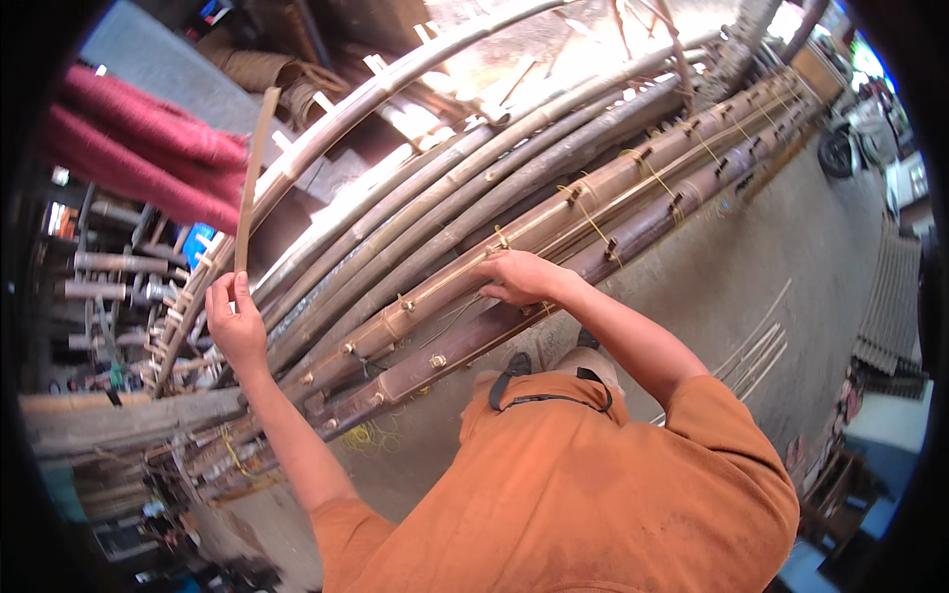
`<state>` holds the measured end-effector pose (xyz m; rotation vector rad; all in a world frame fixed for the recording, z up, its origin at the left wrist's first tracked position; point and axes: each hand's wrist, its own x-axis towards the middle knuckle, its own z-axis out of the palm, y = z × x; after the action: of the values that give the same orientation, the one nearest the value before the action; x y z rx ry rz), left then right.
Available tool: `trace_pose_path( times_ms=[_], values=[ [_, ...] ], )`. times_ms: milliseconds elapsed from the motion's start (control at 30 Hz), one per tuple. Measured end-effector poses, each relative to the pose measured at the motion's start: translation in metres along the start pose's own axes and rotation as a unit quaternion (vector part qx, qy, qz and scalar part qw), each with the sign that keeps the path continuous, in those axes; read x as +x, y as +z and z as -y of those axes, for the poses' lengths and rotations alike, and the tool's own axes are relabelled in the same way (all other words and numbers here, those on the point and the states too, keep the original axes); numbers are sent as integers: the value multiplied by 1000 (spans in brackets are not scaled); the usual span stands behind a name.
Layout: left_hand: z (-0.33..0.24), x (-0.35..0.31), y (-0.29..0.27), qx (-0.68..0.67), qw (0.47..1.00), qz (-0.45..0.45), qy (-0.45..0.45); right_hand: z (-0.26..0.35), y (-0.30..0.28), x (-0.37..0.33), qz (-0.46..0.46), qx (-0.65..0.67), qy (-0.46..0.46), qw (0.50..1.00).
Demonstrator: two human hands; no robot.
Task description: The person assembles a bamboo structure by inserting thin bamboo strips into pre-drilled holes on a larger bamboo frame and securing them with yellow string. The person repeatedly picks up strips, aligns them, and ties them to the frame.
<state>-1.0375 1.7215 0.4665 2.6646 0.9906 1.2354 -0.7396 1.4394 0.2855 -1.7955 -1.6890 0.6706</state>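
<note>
My left hand (235, 321) is raised at the left, its fingers closed on the lower end of a long flat bamboo slat (259, 168). The slat stands nearly upright, its top leaning slightly right. In the middle, my right hand (519, 277) reaches over a bamboo frame, its fingertips at the inner side of the farther pole (549, 219). Thumb and fingers look apart, and nothing shows between them. The nearer pole (415, 366) runs alongside, with pegs through both poles and yellow ties (593, 217) joining them.
Several long bamboo poles (465, 173) lie beyond the frame, with a curved pegged pole (395, 74) behind. A red cloth (148, 148) hangs at upper left. Yellow string (371, 435) and thin sticks (756, 361) lie on the floor. A motorcycle (855, 143) stands at far right.
</note>
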Motion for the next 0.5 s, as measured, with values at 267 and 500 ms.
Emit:
trace_pose_path(
  times_ms=[267,500],
  values=[
    [70,-60,174,66,962,260,-55,3,7,-183,-398,210,280,848],
    [-184,-83,229,-221,949,225,4,-27,132,-392,-527,347,444,636]
  ],
)
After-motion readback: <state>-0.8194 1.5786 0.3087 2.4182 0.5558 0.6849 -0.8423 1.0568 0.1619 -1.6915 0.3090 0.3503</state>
